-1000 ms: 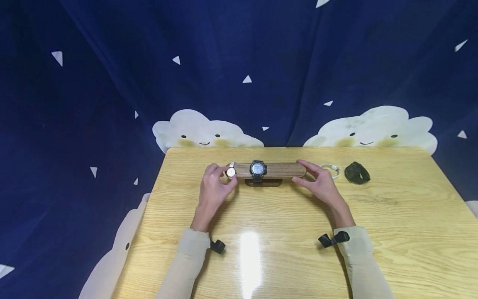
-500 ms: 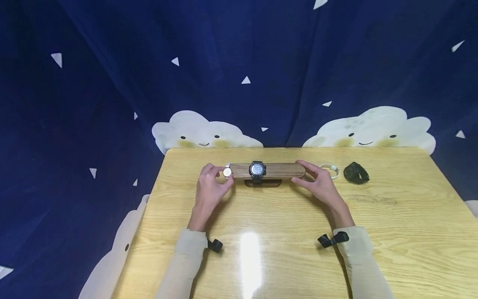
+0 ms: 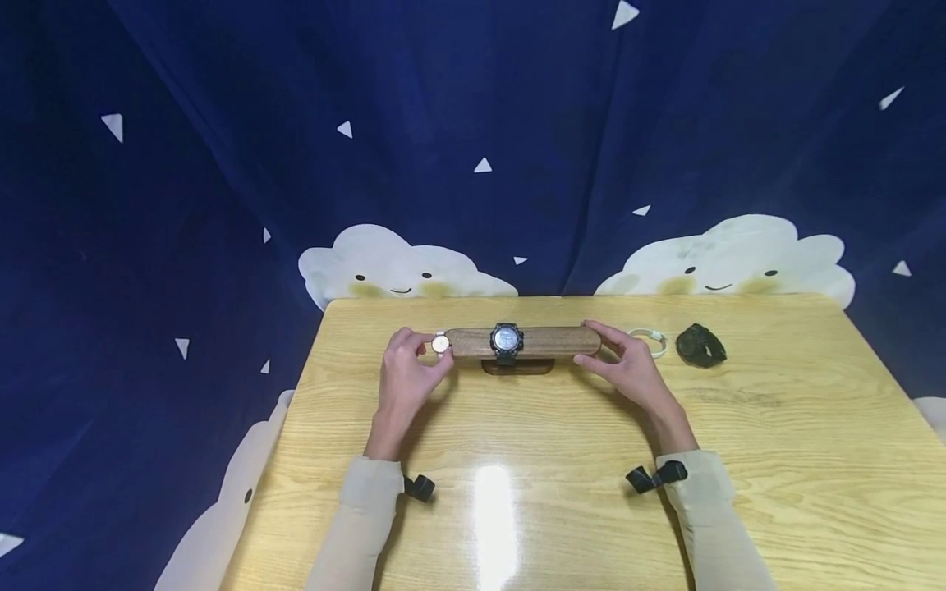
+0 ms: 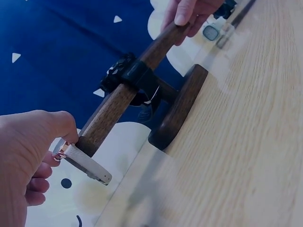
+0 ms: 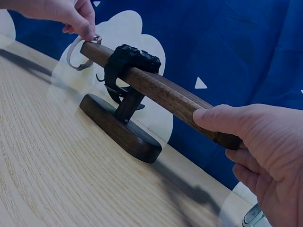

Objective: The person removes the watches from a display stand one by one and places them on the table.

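A dark wooden watch stand (image 3: 554, 341) has a T-shaped bar over an oval foot (image 5: 120, 132). Around the bar's middle sits a chunky black watch (image 3: 506, 338). With thumb and fingers, my left hand (image 3: 406, 369) pinches a small watch with a white strap (image 3: 440, 343) at the bar's left end. Its looped strap (image 4: 87, 165) hangs at the very tip of the bar, seemingly just past it. My right hand (image 3: 628, 365) grips the bar's right end between thumb and fingers, as the right wrist view (image 5: 265, 146) also shows.
On the table (image 3: 576, 476), right of the stand, lie a watch with a pale strap (image 3: 650, 341) and a black watch (image 3: 700, 345). A dark blue curtain (image 3: 443, 123) with white clouds hangs behind the table's back edge.
My left hand has moved left with the small white-strapped watch, from on the bar to its left tip. My right hand keeps its grip on the bar.
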`<state>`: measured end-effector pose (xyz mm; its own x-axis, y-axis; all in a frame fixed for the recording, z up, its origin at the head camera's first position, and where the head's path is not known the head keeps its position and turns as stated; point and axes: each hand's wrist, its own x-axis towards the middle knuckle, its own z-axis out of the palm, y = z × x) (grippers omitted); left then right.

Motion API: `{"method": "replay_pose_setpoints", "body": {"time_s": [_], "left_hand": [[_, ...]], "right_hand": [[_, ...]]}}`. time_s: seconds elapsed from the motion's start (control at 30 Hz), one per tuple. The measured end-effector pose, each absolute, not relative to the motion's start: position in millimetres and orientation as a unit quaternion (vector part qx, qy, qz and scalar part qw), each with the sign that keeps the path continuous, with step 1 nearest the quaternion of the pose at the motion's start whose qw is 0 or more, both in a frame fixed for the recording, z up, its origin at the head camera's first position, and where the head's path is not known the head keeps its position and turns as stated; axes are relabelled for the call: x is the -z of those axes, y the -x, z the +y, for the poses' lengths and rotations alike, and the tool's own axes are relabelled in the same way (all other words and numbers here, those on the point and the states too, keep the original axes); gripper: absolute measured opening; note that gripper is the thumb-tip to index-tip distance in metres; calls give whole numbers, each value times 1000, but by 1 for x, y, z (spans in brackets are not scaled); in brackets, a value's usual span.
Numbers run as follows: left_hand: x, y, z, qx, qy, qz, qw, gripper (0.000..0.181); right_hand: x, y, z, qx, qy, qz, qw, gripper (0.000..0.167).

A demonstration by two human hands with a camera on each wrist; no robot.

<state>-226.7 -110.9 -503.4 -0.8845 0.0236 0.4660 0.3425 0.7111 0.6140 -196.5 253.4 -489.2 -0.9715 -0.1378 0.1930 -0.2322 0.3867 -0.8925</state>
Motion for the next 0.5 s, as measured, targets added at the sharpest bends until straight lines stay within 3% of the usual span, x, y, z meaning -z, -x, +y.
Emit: {"method": "replay_pose_setpoints", "body": {"time_s": [0.5], "left_hand": [[506, 230, -118, 388, 92, -890, 219, 30]], "right_hand": [[490, 197, 253, -543, -113, -831, 42, 61]]}}
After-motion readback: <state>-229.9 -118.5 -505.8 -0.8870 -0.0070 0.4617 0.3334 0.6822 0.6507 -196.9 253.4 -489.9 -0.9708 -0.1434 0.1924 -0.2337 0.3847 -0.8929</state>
